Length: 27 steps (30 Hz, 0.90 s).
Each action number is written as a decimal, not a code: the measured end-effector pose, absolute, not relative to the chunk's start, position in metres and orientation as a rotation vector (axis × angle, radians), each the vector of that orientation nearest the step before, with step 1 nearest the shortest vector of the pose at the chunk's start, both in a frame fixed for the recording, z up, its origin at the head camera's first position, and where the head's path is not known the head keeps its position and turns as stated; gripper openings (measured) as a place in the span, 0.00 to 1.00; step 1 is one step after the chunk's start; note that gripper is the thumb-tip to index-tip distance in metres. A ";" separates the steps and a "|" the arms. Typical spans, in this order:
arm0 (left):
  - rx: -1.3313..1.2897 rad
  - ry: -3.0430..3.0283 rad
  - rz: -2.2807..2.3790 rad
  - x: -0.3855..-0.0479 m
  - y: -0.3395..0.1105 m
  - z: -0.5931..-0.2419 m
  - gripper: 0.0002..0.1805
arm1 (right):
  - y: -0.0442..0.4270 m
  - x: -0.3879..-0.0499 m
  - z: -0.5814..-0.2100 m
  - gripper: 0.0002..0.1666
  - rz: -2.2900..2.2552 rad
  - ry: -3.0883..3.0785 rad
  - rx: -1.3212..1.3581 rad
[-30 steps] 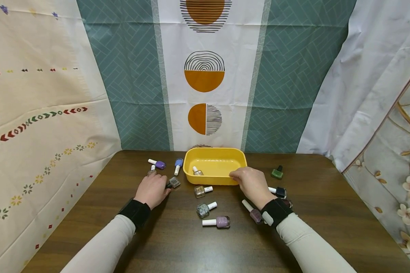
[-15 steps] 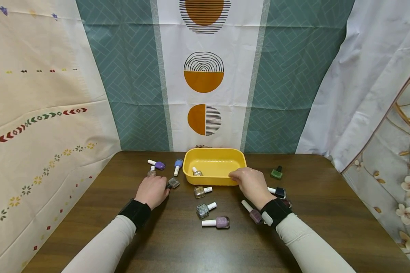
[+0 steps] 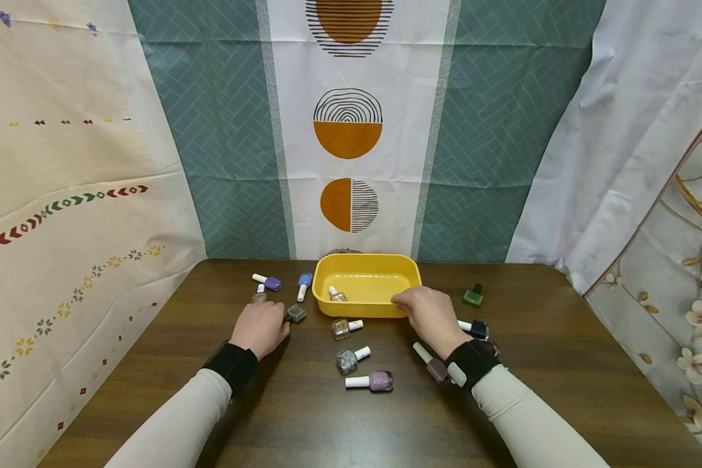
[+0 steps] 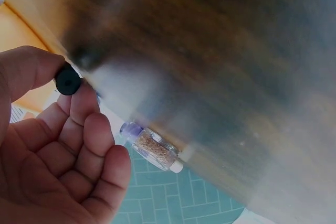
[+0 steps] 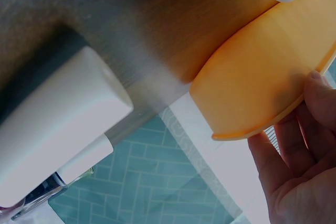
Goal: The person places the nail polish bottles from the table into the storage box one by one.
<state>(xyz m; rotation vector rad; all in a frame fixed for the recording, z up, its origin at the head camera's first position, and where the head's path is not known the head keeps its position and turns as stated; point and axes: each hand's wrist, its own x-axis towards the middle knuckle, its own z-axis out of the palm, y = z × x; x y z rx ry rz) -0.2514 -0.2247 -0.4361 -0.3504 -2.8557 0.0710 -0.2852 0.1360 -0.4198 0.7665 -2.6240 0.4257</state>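
Observation:
My left hand [image 3: 259,328] pinches the black cap [image 4: 68,80] of a grey glitter nail polish bottle [image 3: 296,313] between thumb and index finger. That bottle lies on its side near the left end of a yellow tray [image 3: 363,310]. With thumb and fingers, my right hand [image 3: 431,316] grips the tray's near right rim, also seen in the right wrist view. Inside the tray, at its left end, leans a glitter nail polish bottle [image 3: 337,294] with a white cap. Just beyond my left fingers lies another glitter bottle [image 3: 259,297], partly hidden.
Purple [image 3: 273,283] and blue [image 3: 305,279] bottles lie at back left. Gold [image 3: 340,329], silver [image 3: 346,361] and lilac [image 3: 381,381] bottles lie in front of the tray. Mauve [image 3: 437,370], dark [image 3: 480,330] and green [image 3: 473,298] bottles are at the right.

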 end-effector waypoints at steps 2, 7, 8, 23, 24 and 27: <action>-0.351 -2.852 0.068 -0.252 -0.225 -0.435 0.14 | 0.136 -0.285 -0.420 0.10 0.428 -2.624 0.766; -0.356 -2.844 0.075 -0.251 -0.226 -0.431 0.14 | 0.136 -0.285 -0.419 0.11 0.433 -2.623 0.766; -0.356 -2.842 0.078 -0.251 -0.226 -0.430 0.14 | 0.137 -0.285 -0.419 0.11 0.431 -2.623 0.766; -0.370 -2.765 0.066 -0.249 -0.225 -0.419 0.16 | 0.137 -0.285 -0.420 0.11 0.422 -2.629 0.765; -0.370 -2.760 0.061 -0.250 -0.225 -0.419 0.16 | 0.137 -0.286 -0.420 0.11 0.423 -2.629 0.766; -0.365 -2.765 0.062 -0.251 -0.224 -0.416 0.16 | 0.137 -0.286 -0.420 0.11 0.425 -2.628 0.768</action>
